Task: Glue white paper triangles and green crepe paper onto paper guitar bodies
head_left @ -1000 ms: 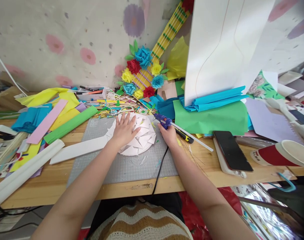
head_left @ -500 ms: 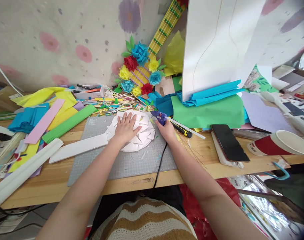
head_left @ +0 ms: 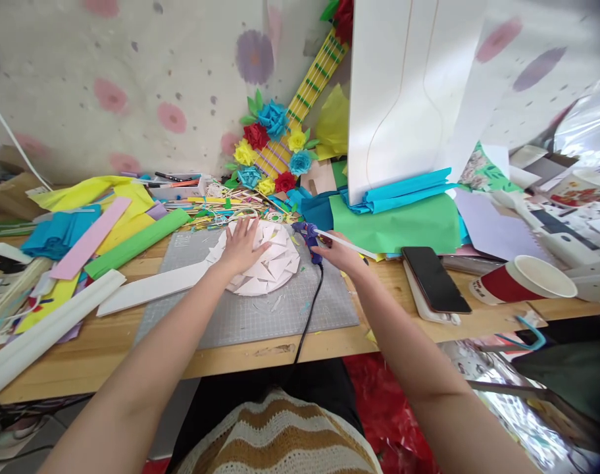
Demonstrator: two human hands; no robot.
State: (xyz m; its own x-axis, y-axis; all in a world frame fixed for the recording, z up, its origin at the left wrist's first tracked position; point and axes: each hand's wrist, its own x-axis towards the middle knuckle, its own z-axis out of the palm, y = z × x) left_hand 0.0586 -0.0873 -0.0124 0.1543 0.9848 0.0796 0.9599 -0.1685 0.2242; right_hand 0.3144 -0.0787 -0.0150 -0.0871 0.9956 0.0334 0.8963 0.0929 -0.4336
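My left hand [head_left: 239, 249] lies flat, fingers spread, on a round white piece [head_left: 279, 260] covered with overlapping pointed white flaps. A long white strip [head_left: 154, 288] runs from it to the left. My right hand [head_left: 343, 253] is just right of a purple glue gun [head_left: 308, 239], thumb and forefinger apart, the thumb close to its handle. The black cord [head_left: 310, 317] hangs from the gun over the table edge. Under my right hand lies a utility knife [head_left: 366, 261], mostly hidden. The white piece rests on a grey cutting mat [head_left: 280, 324].
A paper-flower guitar [head_left: 280, 150] leans on the wall beside a tall white board [head_left: 401, 85]. Coloured paper rolls [head_left: 137, 243] and a white roll [head_left: 63, 326] lie left. A phone [head_left: 435, 280] and a paper cup [head_left: 520, 282] stand right, near the table's edge.
My right hand has come off the glue gun and shifted right, over the utility knife. The gun stays on the mat. My left hand remains on the white piece. The view has turned slightly right.
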